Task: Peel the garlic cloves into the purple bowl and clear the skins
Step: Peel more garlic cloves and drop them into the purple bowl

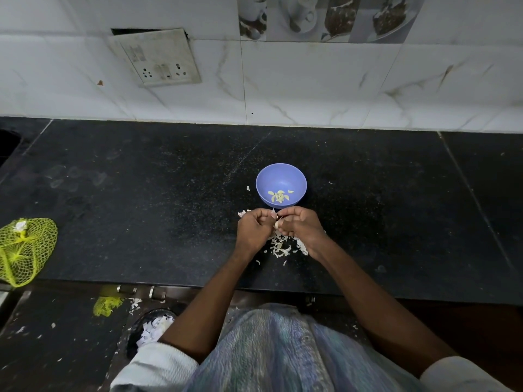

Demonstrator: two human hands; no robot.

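The purple bowl (281, 176) stands on the black counter and holds several peeled garlic cloves (279, 196). Just in front of the bowl, my left hand (254, 228) and my right hand (300, 224) meet with curled fingers around a garlic clove (275, 219), pinching it between their fingertips. A strip of its skin sticks up between the hands. Most of the clove is hidden by my fingers. A heap of white garlic skins (281, 246) lies on the counter under and behind my hands.
A yellow net bag (24, 250) lies at the counter's front left edge. A tiled wall with a socket plate (158, 59) rises behind. Below the counter, a dark bin (147, 329) holds white skins, and scraps litter the floor.
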